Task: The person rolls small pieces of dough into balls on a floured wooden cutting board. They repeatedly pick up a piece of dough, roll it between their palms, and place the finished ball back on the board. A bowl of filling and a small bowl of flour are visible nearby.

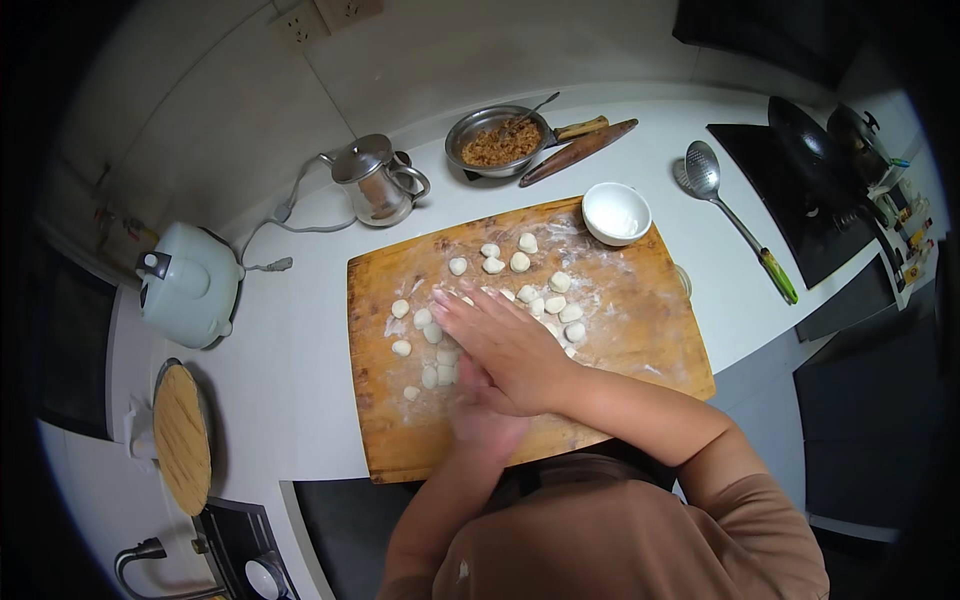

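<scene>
Over the floured wooden cutting board [385, 430], my right hand [515, 350] reaches across from the right, palm down with its fingers stretched out. It lies above several small dough pieces [446, 357], and some of them are hidden under it. My left hand [490, 425] is smeared by motion beneath the right palm and wrist; its fingers are mostly hidden, and whether it holds anything does not show. More white dough lumps [560, 282] are scattered farther back and to the right. A white bowl [617, 214] with white powder inside stands on the board's far right corner.
Behind the board are a metal kettle [378, 185], a pan of brown filling [500, 145] with a spoon, and a tapered rolling pin [580, 153]. A slotted ladle [735, 215] lies right, before the black cooktop [790, 200]. A pale appliance [190, 285] and round wooden lid [183, 440] stand left.
</scene>
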Action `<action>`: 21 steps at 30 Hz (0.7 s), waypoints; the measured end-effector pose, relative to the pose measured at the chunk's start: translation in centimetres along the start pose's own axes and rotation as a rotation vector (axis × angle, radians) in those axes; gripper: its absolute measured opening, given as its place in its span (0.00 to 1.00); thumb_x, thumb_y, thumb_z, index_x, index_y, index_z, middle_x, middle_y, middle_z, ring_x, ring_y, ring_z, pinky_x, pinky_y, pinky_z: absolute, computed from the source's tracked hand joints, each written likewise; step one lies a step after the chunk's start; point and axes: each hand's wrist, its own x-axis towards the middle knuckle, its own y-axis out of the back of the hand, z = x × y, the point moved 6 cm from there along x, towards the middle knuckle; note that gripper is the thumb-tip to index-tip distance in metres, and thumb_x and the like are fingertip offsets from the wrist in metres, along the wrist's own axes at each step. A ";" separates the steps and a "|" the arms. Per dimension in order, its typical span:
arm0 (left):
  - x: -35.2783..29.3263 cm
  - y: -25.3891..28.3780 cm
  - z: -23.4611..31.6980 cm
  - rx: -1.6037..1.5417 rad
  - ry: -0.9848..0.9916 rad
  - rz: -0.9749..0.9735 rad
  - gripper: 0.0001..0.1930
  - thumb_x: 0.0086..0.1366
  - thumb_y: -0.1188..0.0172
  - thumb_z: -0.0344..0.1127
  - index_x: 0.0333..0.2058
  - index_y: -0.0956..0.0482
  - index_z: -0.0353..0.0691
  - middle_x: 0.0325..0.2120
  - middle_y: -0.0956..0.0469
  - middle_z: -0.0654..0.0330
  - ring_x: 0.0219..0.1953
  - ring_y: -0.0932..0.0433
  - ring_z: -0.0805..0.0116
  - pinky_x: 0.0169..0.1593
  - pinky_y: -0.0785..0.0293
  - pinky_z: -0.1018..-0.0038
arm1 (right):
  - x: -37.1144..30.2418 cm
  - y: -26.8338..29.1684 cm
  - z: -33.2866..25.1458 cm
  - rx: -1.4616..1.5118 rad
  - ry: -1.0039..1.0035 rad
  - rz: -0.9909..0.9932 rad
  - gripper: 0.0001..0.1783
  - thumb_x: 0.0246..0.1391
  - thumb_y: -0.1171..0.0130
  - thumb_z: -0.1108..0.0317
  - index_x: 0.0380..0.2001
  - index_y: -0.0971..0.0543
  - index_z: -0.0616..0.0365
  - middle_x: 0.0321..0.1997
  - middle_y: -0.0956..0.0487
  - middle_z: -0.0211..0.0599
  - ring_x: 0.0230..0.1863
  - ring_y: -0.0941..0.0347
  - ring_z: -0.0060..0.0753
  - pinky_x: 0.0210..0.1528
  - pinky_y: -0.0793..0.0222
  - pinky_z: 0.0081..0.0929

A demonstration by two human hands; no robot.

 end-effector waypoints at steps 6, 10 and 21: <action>0.7 1.1 -0.6 0.042 0.132 -0.147 0.39 0.69 0.66 0.65 0.71 0.64 0.53 0.73 0.68 0.55 0.74 0.69 0.56 0.72 0.74 0.58 | -2.6 -2.3 -5.8 0.569 0.267 -0.094 0.44 0.45 0.34 0.55 0.64 0.38 0.56 0.68 0.38 0.47 0.69 0.45 0.54 0.70 0.51 0.46; -0.6 1.1 -2.0 -0.371 0.008 -0.120 0.34 0.73 0.64 0.55 0.70 0.57 0.47 0.71 0.57 0.54 0.73 0.62 0.54 0.73 0.67 0.57 | 1.8 -0.6 -1.0 0.278 -0.008 -0.066 0.40 0.48 0.38 0.62 0.65 0.38 0.55 0.69 0.39 0.48 0.71 0.47 0.52 0.72 0.54 0.45; -2.5 7.9 7.3 0.312 0.027 0.170 0.20 0.69 0.52 0.28 0.58 0.34 0.28 0.57 0.32 0.46 0.62 0.35 0.57 0.66 0.40 0.68 | -5.2 5.4 12.5 0.181 -0.454 0.108 0.12 0.54 0.43 0.72 0.43 0.20 0.56 0.46 0.22 0.41 0.49 0.26 0.46 0.51 0.30 0.37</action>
